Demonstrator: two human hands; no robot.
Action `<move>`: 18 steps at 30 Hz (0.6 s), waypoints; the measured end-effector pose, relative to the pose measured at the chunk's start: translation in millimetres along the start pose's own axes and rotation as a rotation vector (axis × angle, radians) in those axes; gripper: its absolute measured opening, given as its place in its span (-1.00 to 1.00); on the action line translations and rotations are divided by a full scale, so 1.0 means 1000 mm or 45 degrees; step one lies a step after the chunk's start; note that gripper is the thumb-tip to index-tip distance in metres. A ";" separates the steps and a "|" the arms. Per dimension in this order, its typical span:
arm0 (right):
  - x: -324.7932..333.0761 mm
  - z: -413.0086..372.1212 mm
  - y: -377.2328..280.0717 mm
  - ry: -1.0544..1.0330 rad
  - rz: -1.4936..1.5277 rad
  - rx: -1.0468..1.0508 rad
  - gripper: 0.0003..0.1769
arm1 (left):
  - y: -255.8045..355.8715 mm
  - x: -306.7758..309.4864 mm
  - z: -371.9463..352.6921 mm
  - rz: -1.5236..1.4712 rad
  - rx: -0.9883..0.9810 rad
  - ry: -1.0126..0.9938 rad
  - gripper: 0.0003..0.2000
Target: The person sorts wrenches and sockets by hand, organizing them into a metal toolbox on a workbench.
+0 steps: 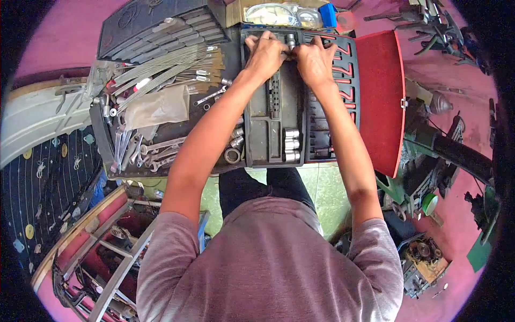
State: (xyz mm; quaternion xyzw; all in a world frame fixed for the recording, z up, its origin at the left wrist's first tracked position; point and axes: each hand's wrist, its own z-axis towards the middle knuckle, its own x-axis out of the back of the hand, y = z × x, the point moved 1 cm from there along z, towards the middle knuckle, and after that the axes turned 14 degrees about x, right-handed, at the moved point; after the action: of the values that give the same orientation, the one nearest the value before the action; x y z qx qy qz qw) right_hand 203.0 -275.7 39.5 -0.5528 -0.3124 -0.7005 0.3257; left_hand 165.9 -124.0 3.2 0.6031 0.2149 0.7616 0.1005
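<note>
Both of my hands are at the far end of a dark socket tray. My left hand has its fingers curled over the tray's upper part, and my right hand is bent beside it, the two nearly touching. Whatever lies between their fingertips is too small and hidden to name. A chrome socket stands just beyond them. Lower in the tray are several silver sockets and a black slotted rail. To the right, a black tray with red outlines lies partly under my right forearm.
Wrenches, thin metal rods and a cloudy plastic bag cover the left side of the bench. A dark drawer case stands at the back left. A red lid spreads to the right. Blue-edged packaging sits behind.
</note>
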 end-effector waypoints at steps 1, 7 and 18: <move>0.003 0.001 0.000 -0.017 -0.013 0.017 -0.78 | 0.000 0.003 0.000 -0.009 -0.038 -0.010 -0.81; 0.038 0.005 -0.016 0.113 0.071 0.083 -0.78 | -0.006 0.048 -0.008 -0.010 -0.189 0.045 -0.87; 0.055 0.004 -0.112 0.045 0.384 0.315 -0.85 | -0.064 0.130 -0.084 0.061 -0.256 -0.159 -0.87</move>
State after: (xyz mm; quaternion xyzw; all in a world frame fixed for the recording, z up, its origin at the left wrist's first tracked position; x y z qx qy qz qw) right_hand 106.0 -212.7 85.3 -0.5368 -0.3041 -0.6095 0.4979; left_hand 45.6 -30.4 73.1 0.6413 0.1163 0.7423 0.1555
